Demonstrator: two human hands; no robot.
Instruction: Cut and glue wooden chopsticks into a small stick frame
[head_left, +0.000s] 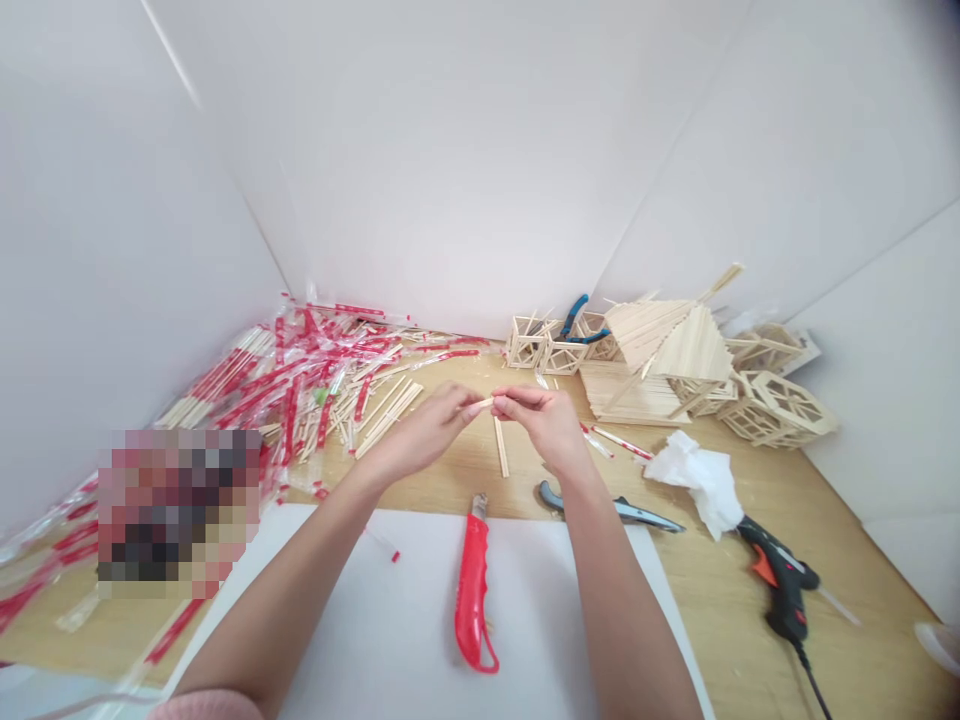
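A wooden bench [727, 620] is the biggest thing here. A big white sheet [390, 620] covers the middle of its near side. A messy pile of red and clear chopstick wrappers [289, 385], with sticks mixed in, runs from the bench's left edge to its far edge. Near the far right corner is a little stick house [690, 345] with a sloping roof. A black glue gun [787, 590] lies near the right edge, its front by a crumpled white tissue [701, 480]. A red box cutter [472, 590] lies on the sheet, its metal tip pointing to the far edge. Blue-handled pliers [576, 315] rest on small stick frames [564, 356] by the far edge.

The left hand [442, 415] and right hand [544, 415] meet past the sheet's far edge. Each pinches one end of a short pale stick [486, 403] between thumb and finger. I can't tell how all the other fingers bend. The stick is above the bench, near two longer sticks [501, 450] lying there.
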